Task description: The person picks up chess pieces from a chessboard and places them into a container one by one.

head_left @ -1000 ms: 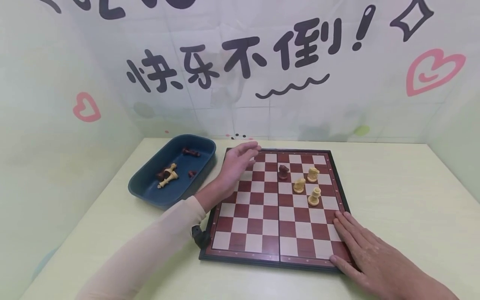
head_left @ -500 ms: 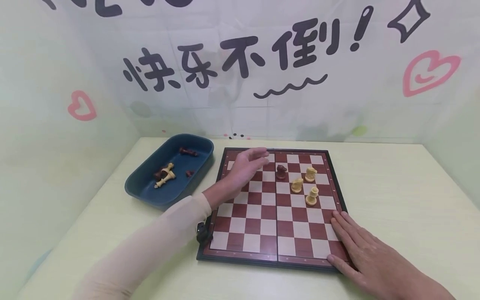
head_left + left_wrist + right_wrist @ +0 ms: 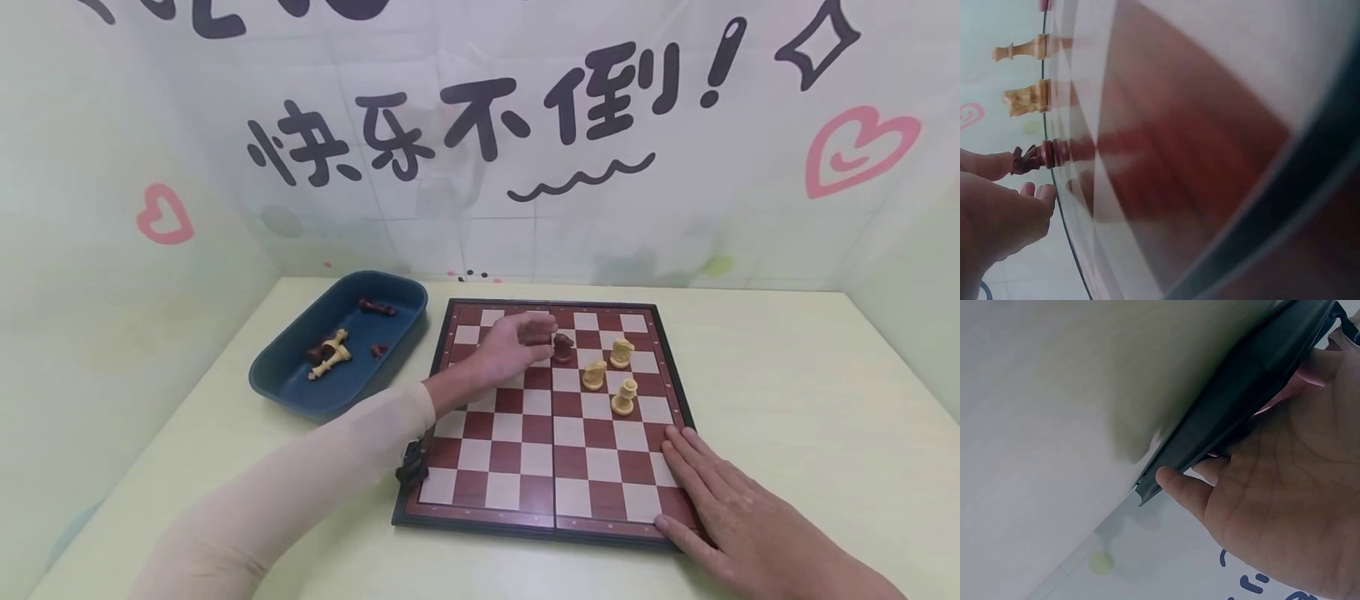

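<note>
My left hand (image 3: 510,346) hovers over the upper middle of a folding chessboard (image 3: 506,457), fingers parted from the thumb. Right beside its fingertips stands an upright dark red knight (image 3: 563,348). In the left wrist view the thumb overlaps the head of that knight (image 3: 1035,157); whether it touches cannot be told. To the right are two cream knights, one farther back (image 3: 622,352) and one nearer (image 3: 594,375). A cream rook-like piece (image 3: 623,397) stands in front of them. My right hand (image 3: 750,521) rests flat on the board's near right edge, thumb along the corner.
A blue tray (image 3: 288,392) stands left of the board. Inside lie a cream king-like piece (image 3: 330,358) and several dark red pieces (image 3: 377,307). A pale table (image 3: 780,375) carries everything, and a printed curtain (image 3: 480,217) hangs behind.
My left hand has moved right across the board, from its upper left part to beside the dark red knight. My right hand stays in place, and the pieces stand as before.
</note>
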`<state>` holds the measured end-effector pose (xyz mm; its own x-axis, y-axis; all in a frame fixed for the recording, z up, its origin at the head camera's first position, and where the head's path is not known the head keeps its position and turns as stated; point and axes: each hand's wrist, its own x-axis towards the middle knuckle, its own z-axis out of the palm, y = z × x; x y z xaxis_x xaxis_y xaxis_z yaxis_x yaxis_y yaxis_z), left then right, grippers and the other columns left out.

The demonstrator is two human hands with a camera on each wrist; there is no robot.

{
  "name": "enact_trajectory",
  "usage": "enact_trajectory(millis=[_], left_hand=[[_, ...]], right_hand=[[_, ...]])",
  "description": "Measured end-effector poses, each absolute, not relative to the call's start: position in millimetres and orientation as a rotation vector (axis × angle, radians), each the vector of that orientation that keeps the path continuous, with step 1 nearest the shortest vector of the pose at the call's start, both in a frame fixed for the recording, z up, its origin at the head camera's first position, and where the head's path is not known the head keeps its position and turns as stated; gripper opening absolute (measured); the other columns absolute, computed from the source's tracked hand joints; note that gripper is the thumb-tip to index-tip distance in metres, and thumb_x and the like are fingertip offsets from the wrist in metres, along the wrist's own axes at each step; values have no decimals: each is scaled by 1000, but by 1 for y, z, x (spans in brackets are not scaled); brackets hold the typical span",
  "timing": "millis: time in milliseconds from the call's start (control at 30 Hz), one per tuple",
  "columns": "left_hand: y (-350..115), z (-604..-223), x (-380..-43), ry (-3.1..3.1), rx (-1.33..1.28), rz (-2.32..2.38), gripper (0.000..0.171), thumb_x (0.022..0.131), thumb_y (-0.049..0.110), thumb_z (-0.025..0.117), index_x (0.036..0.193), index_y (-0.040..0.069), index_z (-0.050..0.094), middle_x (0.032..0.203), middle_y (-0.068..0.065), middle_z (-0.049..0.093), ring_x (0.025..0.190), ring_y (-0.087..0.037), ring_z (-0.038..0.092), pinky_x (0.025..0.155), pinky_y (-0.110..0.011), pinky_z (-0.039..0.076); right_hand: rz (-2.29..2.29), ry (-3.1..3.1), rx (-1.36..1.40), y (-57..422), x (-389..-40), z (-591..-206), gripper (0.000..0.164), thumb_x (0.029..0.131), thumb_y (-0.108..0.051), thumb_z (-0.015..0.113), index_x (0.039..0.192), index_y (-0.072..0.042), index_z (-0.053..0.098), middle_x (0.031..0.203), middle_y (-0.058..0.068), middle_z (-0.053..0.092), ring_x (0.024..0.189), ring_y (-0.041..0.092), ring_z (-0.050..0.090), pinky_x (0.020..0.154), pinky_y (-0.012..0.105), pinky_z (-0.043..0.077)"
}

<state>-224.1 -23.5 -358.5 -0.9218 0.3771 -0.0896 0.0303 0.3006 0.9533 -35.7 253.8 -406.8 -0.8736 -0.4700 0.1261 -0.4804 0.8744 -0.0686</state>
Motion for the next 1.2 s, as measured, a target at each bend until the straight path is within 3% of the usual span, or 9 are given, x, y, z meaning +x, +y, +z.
enact_trajectory(millis=[400,1033,1200], left_hand=[[-10,-366,-227,2374,407,1535,26,99,2,64,125,5,71,117,-5,68,108,-17,61,84,-25,54],[-13,-365,-224,2385,418,1664,21,100,2,64,117,4,75,106,-3,73,100,-13,67,81,-25,57],[-12,-364,-224,2403,457,1661,20,100,2,64,117,3,75,105,-4,74,99,-13,68,85,-24,55]], right_hand=[[140,-2968,735,254,-35,-405,86,99,-58,56,156,2,34,163,17,27,148,32,28,110,12,-11],[149,-2977,737,251,-36,-401,84,100,-58,55,156,1,35,163,17,27,147,33,30,109,9,-11],[143,-2974,731,252,-35,-405,85,99,-59,56,156,2,35,163,17,28,147,32,30,108,9,-11]])
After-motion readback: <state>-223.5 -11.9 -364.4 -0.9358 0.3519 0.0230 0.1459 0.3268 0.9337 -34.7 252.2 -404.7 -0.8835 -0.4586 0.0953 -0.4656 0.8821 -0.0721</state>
